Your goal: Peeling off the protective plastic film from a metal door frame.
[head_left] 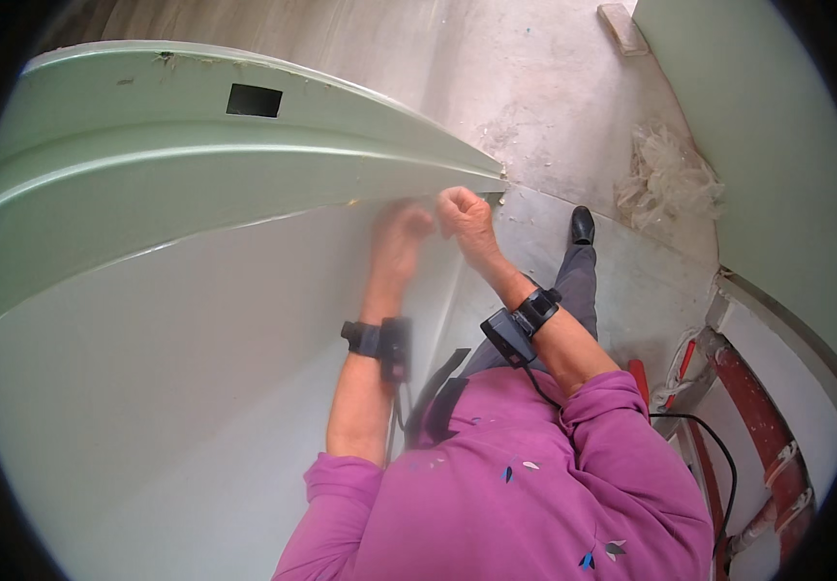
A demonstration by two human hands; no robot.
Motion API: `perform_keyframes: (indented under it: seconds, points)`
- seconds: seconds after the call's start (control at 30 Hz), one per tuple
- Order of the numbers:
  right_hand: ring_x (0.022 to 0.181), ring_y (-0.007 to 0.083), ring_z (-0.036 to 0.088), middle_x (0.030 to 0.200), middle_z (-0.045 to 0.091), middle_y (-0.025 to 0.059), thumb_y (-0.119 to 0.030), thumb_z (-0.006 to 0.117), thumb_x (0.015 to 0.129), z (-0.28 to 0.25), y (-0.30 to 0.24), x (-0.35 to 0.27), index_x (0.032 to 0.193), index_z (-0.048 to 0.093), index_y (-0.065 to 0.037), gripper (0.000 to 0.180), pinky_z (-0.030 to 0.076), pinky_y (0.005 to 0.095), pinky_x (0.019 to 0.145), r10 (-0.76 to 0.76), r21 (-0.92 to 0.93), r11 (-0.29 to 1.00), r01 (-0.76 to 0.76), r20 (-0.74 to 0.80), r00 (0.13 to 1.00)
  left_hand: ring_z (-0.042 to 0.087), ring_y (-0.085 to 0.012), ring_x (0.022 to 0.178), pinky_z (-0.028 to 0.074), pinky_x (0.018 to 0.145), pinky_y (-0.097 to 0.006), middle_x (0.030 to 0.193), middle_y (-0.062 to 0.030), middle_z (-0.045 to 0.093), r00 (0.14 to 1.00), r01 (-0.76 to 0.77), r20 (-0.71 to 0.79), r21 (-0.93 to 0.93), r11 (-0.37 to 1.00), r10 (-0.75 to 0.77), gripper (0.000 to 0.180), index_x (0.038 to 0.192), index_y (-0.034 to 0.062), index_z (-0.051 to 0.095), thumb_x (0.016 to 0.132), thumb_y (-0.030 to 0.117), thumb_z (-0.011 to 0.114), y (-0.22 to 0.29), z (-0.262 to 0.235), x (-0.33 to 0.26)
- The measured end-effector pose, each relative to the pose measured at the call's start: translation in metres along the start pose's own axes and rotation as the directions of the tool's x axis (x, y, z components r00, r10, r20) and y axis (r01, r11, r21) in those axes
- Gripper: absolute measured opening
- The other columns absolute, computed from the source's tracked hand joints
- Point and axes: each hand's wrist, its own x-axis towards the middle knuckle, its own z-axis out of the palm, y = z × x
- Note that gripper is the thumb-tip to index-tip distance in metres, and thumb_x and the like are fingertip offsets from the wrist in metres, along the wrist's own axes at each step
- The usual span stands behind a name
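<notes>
A large pale green panel (176,358) fills the left side, with a ridged edge strip (147,160) that has a dark rectangular cutout (254,101). My left hand (404,229) is over the panel's face near the strip's right end; its fingers are smeared by motion. Just right of it, my right hand (469,221) is closed with the fingers curled in, close to the panel's corner (498,184). Whatever the right fingers may hold does not show. Small pale scraps cling to that corner and along the strip's upper edge.
Crumpled clear plastic film (672,174) lies on the dusty floor (534,77) at the right. A small block (622,29) sits farther back, beside another green panel (757,126). Dark red bars (752,407) and a red-handled tool (680,373) are at lower right. A black cable (718,445) runs from behind me.
</notes>
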Motion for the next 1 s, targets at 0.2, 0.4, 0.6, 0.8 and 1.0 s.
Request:
perform_keyframes:
  seconds: [0.2,0.4,0.6,0.8,1.0]
  points:
    - [0.052,0.0071,0.05,0.061,0.053,0.0032,-0.015,0.051,0.077,0.01,-0.007,-0.005,0.072,0.049,-0.001,0.015,0.041,0.0186,0.042,-0.089,0.026,0.996,0.091,-0.052,0.995,0.049,-0.0159,0.074,0.039,0.069,-0.035,0.076,-0.0029,0.054,0.936,0.325,0.027,-0.45,0.832,-0.351,0.013,0.08,0.0073,0.054,0.071,0.017,0.054,0.026,0.021,-0.004]
    - [0.056,0.007,0.051,0.063,0.054,0.0039,-0.013,0.053,0.076,0.015,-0.009,-0.008,0.075,0.049,0.0,0.014,0.044,0.0197,0.047,-0.236,-0.147,0.963,0.224,-0.074,0.969,0.047,-0.0139,0.078,0.037,0.072,-0.034,0.076,-0.0006,0.053,0.885,0.438,0.09,-0.49,0.753,-0.456,0.011,0.078,0.0096,0.054,0.071,0.018,0.055,0.029,0.022,-0.004]
    - [0.054,0.0061,0.049,0.062,0.054,0.0034,-0.011,0.052,0.076,0.01,-0.014,-0.011,0.074,0.05,0.0,0.011,0.041,0.0194,0.048,-0.386,-0.432,0.843,0.321,-0.07,0.92,0.047,-0.0124,0.077,0.037,0.072,-0.033,0.074,0.0008,0.05,0.826,0.501,0.119,-0.601,0.623,-0.55,0.007,0.076,0.0101,0.051,0.072,0.015,0.055,0.026,0.033,-0.001]
    - [0.053,0.0078,0.049,0.059,0.053,0.0046,-0.013,0.052,0.075,0.007,-0.018,-0.015,0.075,0.051,-0.001,0.012,0.04,0.0213,0.049,-0.249,-0.197,0.953,0.23,-0.076,0.966,0.045,-0.0137,0.081,0.036,0.075,-0.037,0.073,0.0005,0.049,0.844,0.455,0.028,-0.564,0.689,-0.535,0.007,0.072,0.0099,0.049,0.071,0.012,0.056,0.021,0.037,-0.004]
    - [0.055,0.0111,0.049,0.058,0.052,0.0048,-0.025,0.043,0.079,-0.007,-0.023,0.002,0.073,0.053,-0.001,0.027,0.04,0.0232,0.052,-0.248,-0.311,0.92,0.238,0.005,0.969,0.044,-0.0149,0.084,0.035,0.075,-0.043,0.074,-0.0001,0.049,0.87,0.43,0.05,-0.566,0.704,-0.491,0.007,0.073,0.01,0.05,0.071,0.013,0.055,0.042,0.046,-0.009]
